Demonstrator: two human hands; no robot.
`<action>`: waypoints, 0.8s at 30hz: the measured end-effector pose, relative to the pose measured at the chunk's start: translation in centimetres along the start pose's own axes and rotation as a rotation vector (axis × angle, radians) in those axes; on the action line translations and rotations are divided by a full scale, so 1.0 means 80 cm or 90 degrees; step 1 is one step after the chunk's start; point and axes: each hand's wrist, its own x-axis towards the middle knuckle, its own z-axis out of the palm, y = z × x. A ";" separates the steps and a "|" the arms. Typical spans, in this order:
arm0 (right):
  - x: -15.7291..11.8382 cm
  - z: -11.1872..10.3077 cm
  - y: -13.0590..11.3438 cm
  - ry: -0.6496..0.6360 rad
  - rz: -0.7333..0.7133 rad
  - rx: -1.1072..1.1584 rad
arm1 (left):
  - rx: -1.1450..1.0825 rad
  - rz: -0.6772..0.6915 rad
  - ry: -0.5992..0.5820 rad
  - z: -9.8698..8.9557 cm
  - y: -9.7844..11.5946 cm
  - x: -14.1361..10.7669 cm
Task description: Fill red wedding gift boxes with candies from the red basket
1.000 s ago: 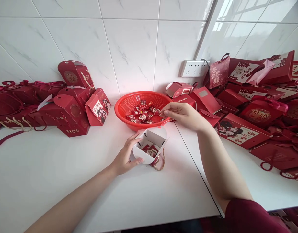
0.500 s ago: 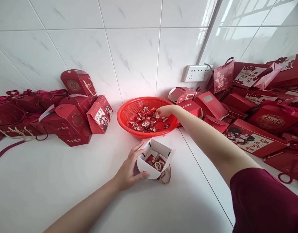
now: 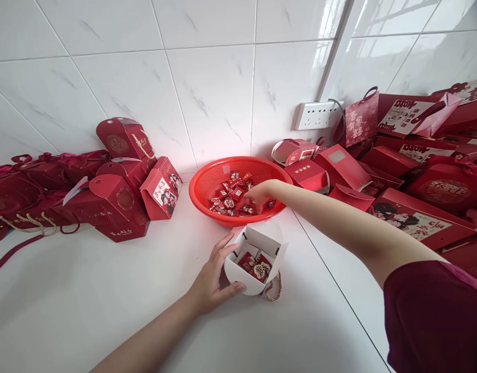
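My left hand (image 3: 212, 282) grips the near left side of a small open gift box (image 3: 242, 278), thumb in front and fingers along the far side. The box has white inner walls and a twisted cord handle (image 3: 276, 291) at its right. Inside lie a few red wrapped packets (image 3: 257, 266). Just behind stands a red plastic basket (image 3: 202, 181) holding many small red-wrapped candies (image 3: 227, 196). My right hand (image 3: 261, 194) reaches down into it among the candies. Its fingers point downward and look apart, with the tips partly hidden.
Red gift boxes (image 3: 120, 204) are stacked at the left by the tiled wall. A larger pile of red boxes (image 3: 411, 217) fills the right side. A white power strip (image 3: 318, 116) is fixed to the wall. A seam runs across the white tabletop (image 3: 324, 331).
My right hand has gone lower and slightly left within the basket, deeper among the candies. My left hand keeps hold of the box. The whole view has shifted slightly.
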 end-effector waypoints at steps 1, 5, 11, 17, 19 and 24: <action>-0.002 0.001 0.002 -0.006 0.023 -0.010 | -0.002 -0.001 0.001 0.000 0.000 0.000; -0.007 0.010 0.009 -0.008 0.115 -0.041 | -0.010 -0.004 0.001 0.000 0.000 0.000; -0.022 0.010 0.007 -0.008 0.118 -0.018 | -0.009 0.000 0.001 0.000 0.001 0.001; -0.058 0.004 0.013 0.150 0.038 0.063 | -0.013 0.005 0.006 0.000 0.000 0.002; -0.079 0.009 0.013 0.249 0.010 0.102 | -0.007 0.007 0.008 0.000 0.000 0.002; -0.139 0.044 -0.017 0.527 -0.211 0.301 | 0.013 0.021 0.012 0.001 0.004 0.004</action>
